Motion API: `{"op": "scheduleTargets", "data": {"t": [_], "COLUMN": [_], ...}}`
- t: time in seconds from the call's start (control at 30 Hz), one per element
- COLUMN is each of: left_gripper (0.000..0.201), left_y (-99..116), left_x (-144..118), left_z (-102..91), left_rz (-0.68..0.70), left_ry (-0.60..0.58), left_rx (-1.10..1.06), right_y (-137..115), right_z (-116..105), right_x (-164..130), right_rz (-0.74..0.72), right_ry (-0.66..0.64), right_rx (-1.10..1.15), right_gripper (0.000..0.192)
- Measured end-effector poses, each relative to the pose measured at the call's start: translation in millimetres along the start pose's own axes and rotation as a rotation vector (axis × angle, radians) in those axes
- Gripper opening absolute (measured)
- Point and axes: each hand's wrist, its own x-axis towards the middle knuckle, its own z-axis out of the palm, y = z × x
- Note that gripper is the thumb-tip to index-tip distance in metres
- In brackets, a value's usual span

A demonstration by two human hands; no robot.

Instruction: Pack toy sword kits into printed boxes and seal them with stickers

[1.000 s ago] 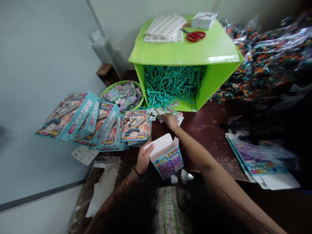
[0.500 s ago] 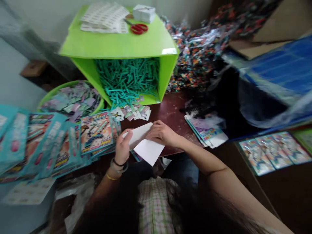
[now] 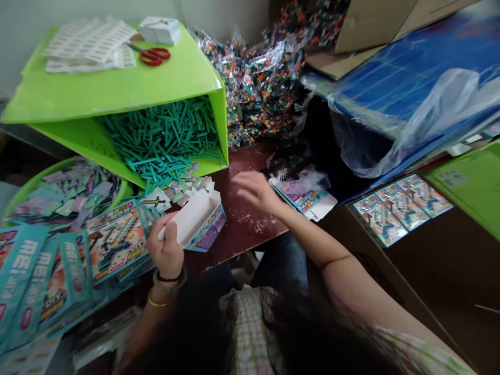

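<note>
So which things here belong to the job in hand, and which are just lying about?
Likely in the job:
open box, held in the left hand
small packets beyond it
teal sticks
black pieces near the right hand

Seemingly just lying about:
red scissors
printed sheets beside them

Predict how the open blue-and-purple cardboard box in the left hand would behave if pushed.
The open blue-and-purple cardboard box is probably light, its walls looking thin. Its mouth may buckle under pressure, since it stands open. Its flat sides suggest sliding, not rolling.
</note>
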Motion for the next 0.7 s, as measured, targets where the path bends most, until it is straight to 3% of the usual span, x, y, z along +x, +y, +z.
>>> {"op": "scheduleTargets", "data": {"t": [0.03, 0.1, 0.17, 0.2, 0.27, 0.33, 0.4, 0.43, 0.5, 0.53, 0.57, 0.63, 0.7], "left_gripper": [0.043, 0.039, 0.034, 0.034, 0.041, 0.050, 0.055, 0.058, 0.057, 0.051, 0.043, 0.027, 0.023], "left_y": [-4.0, -16.1, -31.7, -39.5, -52.5, -59.6, -60.0, -58.4, -54.2, -52.4, -51.3, -51.0, -52.5], "left_x": [-1.4, -8.1, -20.3, -27.9, -43.5, -55.7, -61.1, -60.8, -55.2, -50.7, -45.8, -36.9, -31.6], "left_z": [-0.2, 4.9, 15.6, 21.7, 33.4, 43.9, 55.0, 61.0, 72.7, 77.3, 80.2, 80.2, 73.0], "left_rz": [0.099, 0.242, 0.216, 0.152, -0.015, -0.174, -0.354, -0.460, -0.689, -0.791, -0.876, -0.984, -1.040], "left_ry": [-0.004, -0.123, -0.367, -0.482, -0.628, -0.640, -0.575, -0.541, -0.481, -0.452, -0.416, -0.332, -0.307], "left_rx": [0.045, 0.110, 0.155, 0.169, 0.156, 0.063, -0.135, -0.261, -0.491, -0.570, -0.616, -0.660, -0.704], "right_y": [26.2, 79.5, 122.7, 136.8, 145.5, 125.5, 80.3, 51.7, -5.1, -28.0, -43.9, -51.0, -29.1], "right_z": [-6.0, -19.2, -30.7, -34.6, -36.4, -26.5, -3.1, 12.5, 45.0, 59.0, 70.2, 82.9, 86.9], "right_x": [-2.2, -9.8, -21.2, -27.3, -38.3, -46.7, -53.0, -55.8, -61.4, -63.8, -65.1, -61.0, -42.1], "right_rz": [0.185, 0.628, 0.921, 0.968, 0.918, 0.802, 0.603, 0.438, 0.022, -0.137, -0.207, -0.191, 0.007], "right_ry": [0.069, 0.207, 0.256, 0.257, 0.258, 0.303, 0.313, 0.281, 0.029, -0.081, -0.123, -0.110, -0.039], "right_rx": [-0.069, -0.255, -0.379, -0.393, -0.360, -0.317, -0.244, -0.172, 0.057, 0.148, 0.220, 0.304, 0.285], "right_gripper": [0.042, 0.053, 0.060, 0.056, 0.043, 0.040, 0.041, 0.040, 0.038, 0.035, 0.032, 0.027, 0.026]}}
